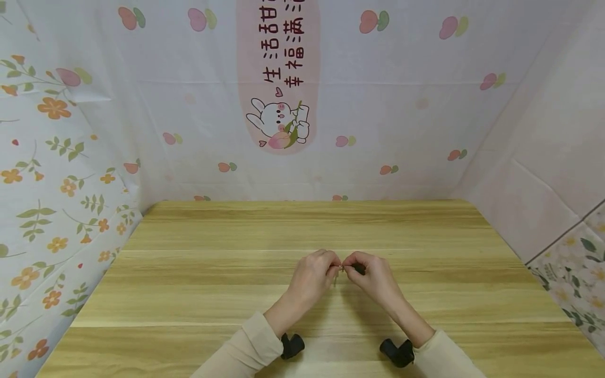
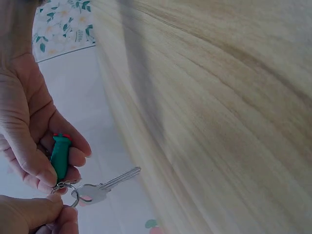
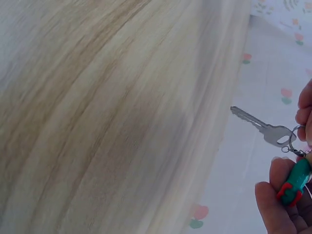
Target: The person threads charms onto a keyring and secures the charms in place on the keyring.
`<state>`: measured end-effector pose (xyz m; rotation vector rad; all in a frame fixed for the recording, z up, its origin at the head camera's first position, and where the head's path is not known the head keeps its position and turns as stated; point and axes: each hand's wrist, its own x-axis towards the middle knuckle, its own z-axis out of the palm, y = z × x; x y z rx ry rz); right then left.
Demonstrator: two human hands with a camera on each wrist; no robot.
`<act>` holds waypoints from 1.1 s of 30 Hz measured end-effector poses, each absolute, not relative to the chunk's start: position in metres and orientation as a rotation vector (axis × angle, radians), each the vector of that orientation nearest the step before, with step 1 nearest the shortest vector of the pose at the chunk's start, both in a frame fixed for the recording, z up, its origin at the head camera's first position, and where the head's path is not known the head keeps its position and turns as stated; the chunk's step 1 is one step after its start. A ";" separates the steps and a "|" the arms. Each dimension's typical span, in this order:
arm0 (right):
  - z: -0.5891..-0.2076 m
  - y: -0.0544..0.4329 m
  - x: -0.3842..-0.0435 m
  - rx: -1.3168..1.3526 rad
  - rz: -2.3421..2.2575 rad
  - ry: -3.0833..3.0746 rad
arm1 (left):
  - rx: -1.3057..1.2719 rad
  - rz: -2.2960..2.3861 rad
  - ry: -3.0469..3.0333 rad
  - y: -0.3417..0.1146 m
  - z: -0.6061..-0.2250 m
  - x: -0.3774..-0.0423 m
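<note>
Over the middle of the table, my left hand (image 1: 309,275) and right hand (image 1: 375,278) meet at the fingertips. Thumb and finger of the left hand pinch a metal key ring (image 2: 75,195). From that ring hangs a silver key (image 3: 277,134), its blade pointing away from both hands. A green keychain charm (image 2: 60,156) with red trim lies against the curled fingers of my right hand, whose thumb and fingertip pinch near its small chain (image 3: 295,151). The chain links charm and ring. Fingertips partly hide the place where they join.
The wood-grain table (image 1: 212,294) lies below both hands. Printed cloth (image 1: 402,121) hangs behind it, with floral cloth (image 1: 56,210) along the left side. A black wrist device (image 1: 293,345) shows beside the left sleeve, and another black device (image 1: 397,353) beside the right.
</note>
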<state>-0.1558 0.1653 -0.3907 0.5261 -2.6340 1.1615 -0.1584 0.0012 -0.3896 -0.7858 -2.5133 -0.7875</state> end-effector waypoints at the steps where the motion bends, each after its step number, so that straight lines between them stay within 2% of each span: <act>1: -0.390 0.166 -0.156 0.515 1.203 -2.643 | -0.777 -0.825 -2.511 0.001 -0.390 -0.159; 16: -0.393 0.171 -0.160 0.445 1.632 -2.663 | -0.620 -1.325 -2.493 -0.002 -0.394 -0.160; 26: -0.390 0.163 -0.152 0.550 1.061 -2.632 | -0.781 -0.835 -2.523 0.000 -0.388 -0.157; 33: -0.388 0.161 -0.151 0.549 1.010 -2.605 | -0.791 -0.736 -2.517 0.002 -0.386 -0.155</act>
